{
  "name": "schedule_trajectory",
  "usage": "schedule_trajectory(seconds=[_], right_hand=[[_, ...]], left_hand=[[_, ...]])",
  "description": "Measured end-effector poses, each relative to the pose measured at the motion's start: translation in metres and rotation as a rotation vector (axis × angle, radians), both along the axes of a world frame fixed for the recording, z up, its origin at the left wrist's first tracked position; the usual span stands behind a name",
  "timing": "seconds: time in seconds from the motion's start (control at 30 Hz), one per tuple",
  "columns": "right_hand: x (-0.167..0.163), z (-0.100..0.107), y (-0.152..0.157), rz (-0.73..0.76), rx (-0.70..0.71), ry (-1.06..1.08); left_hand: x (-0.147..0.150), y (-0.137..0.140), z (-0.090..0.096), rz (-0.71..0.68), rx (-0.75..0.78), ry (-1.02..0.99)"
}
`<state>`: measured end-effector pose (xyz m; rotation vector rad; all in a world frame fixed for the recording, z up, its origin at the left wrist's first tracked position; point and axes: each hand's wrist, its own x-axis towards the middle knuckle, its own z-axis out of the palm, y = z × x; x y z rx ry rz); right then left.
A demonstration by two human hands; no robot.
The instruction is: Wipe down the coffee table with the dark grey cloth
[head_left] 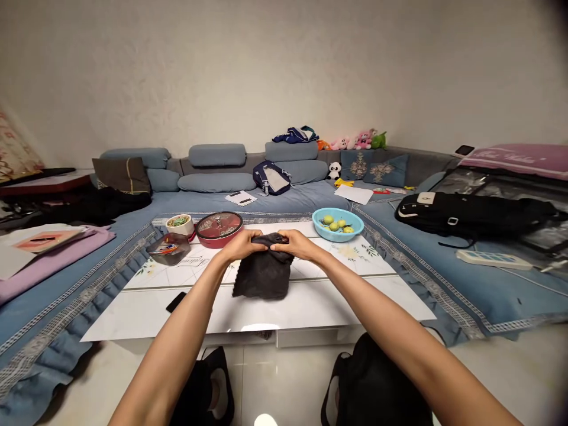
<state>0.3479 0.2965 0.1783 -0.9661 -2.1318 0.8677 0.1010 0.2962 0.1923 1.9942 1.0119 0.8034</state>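
A piece of black cloth (262,277) hangs over the middle of the white coffee table (319,305), its far edge bunched and its lower part spread toward me. My left hand (243,244) pinches the upper left corner between thumb and fingers. At the upper right, my right hand (296,244) grips the same cloth, thumb on the near side. Both thumbs point inward with a short gap between them. Whether the lower edge of the cloth touches the tabletop, I cannot tell.
Behind my hands stand a round red lidded box (219,229) and a blue basin (338,225) of green fruit. On the left are a dark clear tray (169,249), a small white pot (180,224) and a black phone (176,302). A blue-covered sofa (208,201) surrounds the table.
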Motion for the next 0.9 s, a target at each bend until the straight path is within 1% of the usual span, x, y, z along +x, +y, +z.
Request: schedule_trajectory(seconds=[0.07, 0.13, 0.17, 0.23, 0.3, 0.33, 0.4, 0.47, 0.5, 0.57, 0.67, 0.73, 0.83, 0.9], right_hand=[[0.022, 0.011, 0.002, -0.012, -0.020, -0.222], [0.040, 0.024, 0.004, -0.072, 0.016, -0.412], [0.047, 0.031, 0.005, -0.098, 0.045, -0.462], [0.054, 0.043, 0.002, -0.119, 0.101, -0.471], [0.052, 0.047, -0.006, -0.151, 0.202, -0.439], [0.049, 0.045, -0.012, -0.200, 0.267, -0.442], [0.041, 0.035, -0.024, -0.310, 0.362, -0.524], [0.036, 0.024, -0.033, -0.375, 0.373, -0.655], [0.035, 0.020, -0.034, -0.382, 0.354, -0.702], [0.039, 0.021, -0.032, -0.379, 0.345, -0.724], [0.047, 0.032, -0.027, -0.415, 0.380, -0.698], [0.048, 0.032, -0.028, -0.416, 0.380, -0.679], [0.048, 0.016, -0.037, -0.371, 0.331, -0.668], [0.048, 0.005, -0.040, -0.343, 0.298, -0.619]], left_hand=[[-0.002, 0.002, 0.014, 0.062, 0.100, 0.039], [-0.006, 0.002, 0.027, 0.112, 0.203, 0.149], [-0.009, 0.001, 0.033, 0.123, 0.235, 0.209], [-0.016, -0.002, 0.043, 0.143, 0.272, 0.306], [-0.019, -0.007, 0.048, 0.237, 0.354, 0.384], [-0.017, -0.012, 0.047, 0.317, 0.413, 0.446], [-0.005, -0.022, 0.037, 0.458, 0.498, 0.591], [0.010, -0.029, 0.024, 0.507, 0.503, 0.698], [0.017, -0.031, 0.019, 0.501, 0.491, 0.727], [0.024, -0.032, 0.015, 0.479, 0.480, 0.733], [0.021, -0.028, 0.018, 0.474, 0.501, 0.702], [0.016, -0.028, 0.018, 0.449, 0.507, 0.676], [0.008, -0.031, 0.012, 0.415, 0.483, 0.643], [0.002, -0.030, 0.009, 0.406, 0.455, 0.607]])
